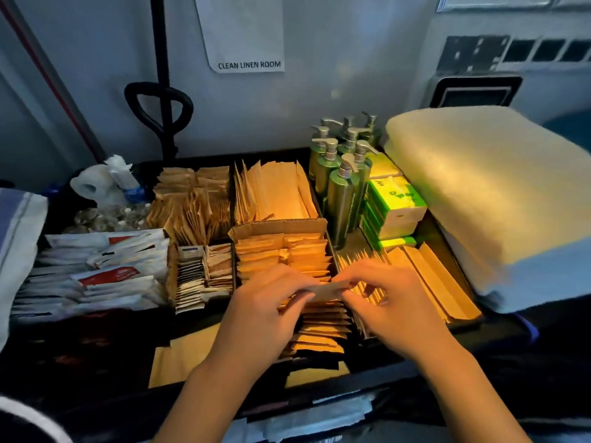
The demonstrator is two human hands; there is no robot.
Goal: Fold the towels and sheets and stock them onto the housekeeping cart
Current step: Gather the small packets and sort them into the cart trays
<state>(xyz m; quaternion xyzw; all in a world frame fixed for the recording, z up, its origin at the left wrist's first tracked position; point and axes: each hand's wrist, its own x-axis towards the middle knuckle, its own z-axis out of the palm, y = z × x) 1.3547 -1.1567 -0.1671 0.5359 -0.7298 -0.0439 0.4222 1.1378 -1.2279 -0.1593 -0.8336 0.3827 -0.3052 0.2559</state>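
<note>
Left hand: left hand (pixel 265 302), fingers curled, pinching the left end of a small tan paper sachet (pixel 329 290).
Right hand: right hand (pixel 388 302), fingers curled, pinching the right end of the same sachet; the two hands sit close together, the sachet spanning the gap between them.
Held item: sachet lies with its long axis left to right, just above the row it belongs to.
Directly under the hands: brown cardboard tray of filed tan sachets (pixel 287 228), running away from the hands toward the wall.
Left of the hands: narrow compartment of small dark-and-white tea packets (pixel 192 282); further left, white packets with red printing (pixel 105 273).
Right of the hands: long tan paper sleeves (pixel 428 276), leaning, just beside the right hand.
Beyond, right: green and white tissue boxes (pixel 396 199), stacked; behind them green pump bottles with metal-coloured heads (pixel 342 187).
Task item: thick cream folded towel stack (pixel 486 193), on the right end of the black housekeeping cart top (pixel 499 330), right of and beyond the right hand.
Axis of towels: long side appears to run from the near edge toward the wall.
Nearer hand: the right, by judgement; both are occupied with the sachet, so it must be released first.
Far: wall sign reading CLEAN LINEN ROOM (pixel 249 64).
</note>
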